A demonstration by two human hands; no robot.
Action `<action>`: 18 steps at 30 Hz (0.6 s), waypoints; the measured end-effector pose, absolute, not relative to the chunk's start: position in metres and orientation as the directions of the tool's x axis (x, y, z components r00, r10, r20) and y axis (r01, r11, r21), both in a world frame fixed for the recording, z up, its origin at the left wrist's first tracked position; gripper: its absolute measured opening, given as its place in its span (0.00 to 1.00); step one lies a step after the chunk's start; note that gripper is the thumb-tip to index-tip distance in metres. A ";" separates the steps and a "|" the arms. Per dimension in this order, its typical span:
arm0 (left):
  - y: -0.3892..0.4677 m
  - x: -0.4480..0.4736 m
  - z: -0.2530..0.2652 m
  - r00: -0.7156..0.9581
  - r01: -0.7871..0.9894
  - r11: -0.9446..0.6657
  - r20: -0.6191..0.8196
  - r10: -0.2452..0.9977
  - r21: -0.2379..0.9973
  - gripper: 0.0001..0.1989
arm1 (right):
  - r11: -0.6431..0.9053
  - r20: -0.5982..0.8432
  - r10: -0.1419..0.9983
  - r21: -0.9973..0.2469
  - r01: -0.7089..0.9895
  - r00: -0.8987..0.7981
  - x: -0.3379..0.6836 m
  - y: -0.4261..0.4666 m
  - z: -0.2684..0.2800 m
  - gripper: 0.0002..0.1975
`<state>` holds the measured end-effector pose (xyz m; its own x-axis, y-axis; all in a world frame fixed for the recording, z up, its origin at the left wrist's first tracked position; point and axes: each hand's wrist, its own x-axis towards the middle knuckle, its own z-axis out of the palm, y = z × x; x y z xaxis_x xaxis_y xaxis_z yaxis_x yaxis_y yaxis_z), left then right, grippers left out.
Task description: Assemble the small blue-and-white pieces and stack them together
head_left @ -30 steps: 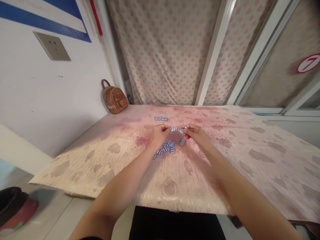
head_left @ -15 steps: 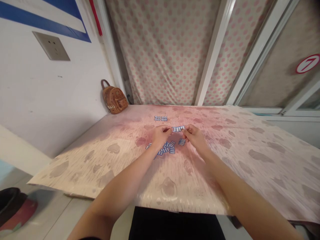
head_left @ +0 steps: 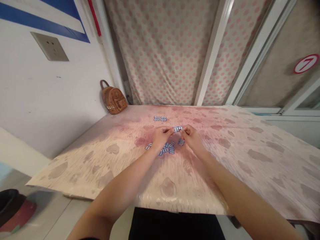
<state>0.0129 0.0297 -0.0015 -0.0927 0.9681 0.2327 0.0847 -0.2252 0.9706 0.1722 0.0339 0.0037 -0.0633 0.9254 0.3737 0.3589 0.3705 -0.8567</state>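
Observation:
Between my hands is a short row of small blue-and-white tiles (head_left: 178, 129), pinched at its two ends. The fingers of my left hand (head_left: 163, 135) press on the left end, and those of my right hand (head_left: 191, 136) on the right end. Below my hands a loose pile of the same tiles (head_left: 166, 148) lies on the table, partly hidden by my left wrist. A small group of tiles (head_left: 181, 142) lies just under my right hand. Farther back, more tiles (head_left: 160, 118) sit in neat rows, in two blocks side by side.
A patterned cloth covers the table (head_left: 215, 186). At its back left corner a brown backpack-shaped bag (head_left: 115, 100) leans by the wall. Behind the table hangs a dotted curtain (head_left: 162, 56). A dark and red container (head_left: 16, 210) stands on the floor at left.
My hands have drawn slightly closer together, and the row of tiles between them shows shorter. The tiles on the table look unmoved; the view has shifted a little.

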 end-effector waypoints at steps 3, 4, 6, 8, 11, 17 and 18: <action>0.031 0.013 -0.003 -0.089 0.077 -0.233 0.239 0.967 0.970 0.06 | 0.363 0.369 0.928 -0.860 0.360 -0.054 0.172 0.035 0.002 0.10; 0.031 0.014 -0.004 -0.087 0.067 -0.233 0.238 0.967 0.970 0.06 | 0.362 0.368 0.928 -0.860 0.359 -0.054 0.171 0.035 0.001 0.10; 0.032 0.014 -0.005 -0.083 0.049 -0.233 0.236 0.968 0.971 0.06 | 0.367 0.374 0.926 -0.859 0.356 -0.052 0.170 0.036 -0.003 0.09; 0.033 0.015 -0.007 -0.080 0.041 -0.235 0.237 0.968 0.971 0.05 | 0.377 0.384 0.922 -0.859 0.345 -0.051 0.169 0.038 -0.006 0.09; 0.034 0.015 -0.007 -0.078 0.041 -0.236 0.239 0.968 0.971 0.06 | 0.380 0.381 0.922 -0.865 0.328 -0.066 0.169 0.040 -0.010 0.10; 0.035 0.008 -0.003 -0.159 0.137 -0.246 0.266 0.951 0.960 0.07 | 0.316 0.288 0.949 -0.855 0.411 -0.130 0.180 0.048 -0.010 0.06; 0.035 0.006 -0.002 -0.171 0.143 -0.244 0.267 0.948 0.959 0.07 | 0.325 0.298 0.945 -0.812 0.485 -0.135 0.183 0.049 -0.011 0.04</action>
<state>0.0063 0.0352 -0.0021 -0.1712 0.9483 0.2673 0.1431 -0.2445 0.9590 0.1826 0.0495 -0.0109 -0.1354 0.9450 0.2978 0.4848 0.3253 -0.8119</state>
